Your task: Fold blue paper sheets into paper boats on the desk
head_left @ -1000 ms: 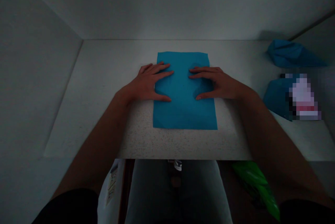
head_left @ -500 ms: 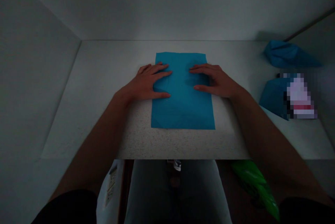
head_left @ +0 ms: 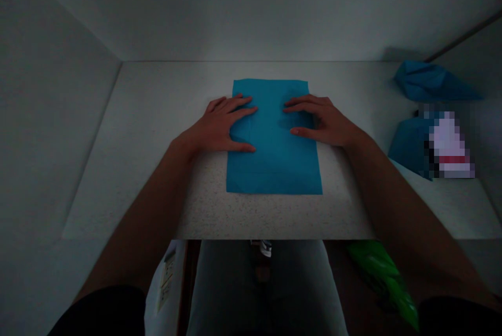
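Note:
A blue sheet (head_left: 274, 168), which looks like paper, lies flat on the pale speckled table (head_left: 157, 95) before me. My left hand (head_left: 225, 124) rests over its left edge, fingers spread and thumb apart. On the opposite edge, my right hand (head_left: 317, 119) has its fingers stretched inward and its thumb held away from them; a shadow falls under those fingers. Neither hand grips anything. Both hands cover parts of the sheet's side edges.
At the table's right end lie a folded blue piece (head_left: 427, 82) and another blue piece (head_left: 410, 145) beside a pixelated patch. Walls border the table at the back and left. Below the front edge, a green plastic bag (head_left: 384, 273) shows at the right.
My left thumb has shifted very slightly toward me. The sheet and my right hand stay practically in place.

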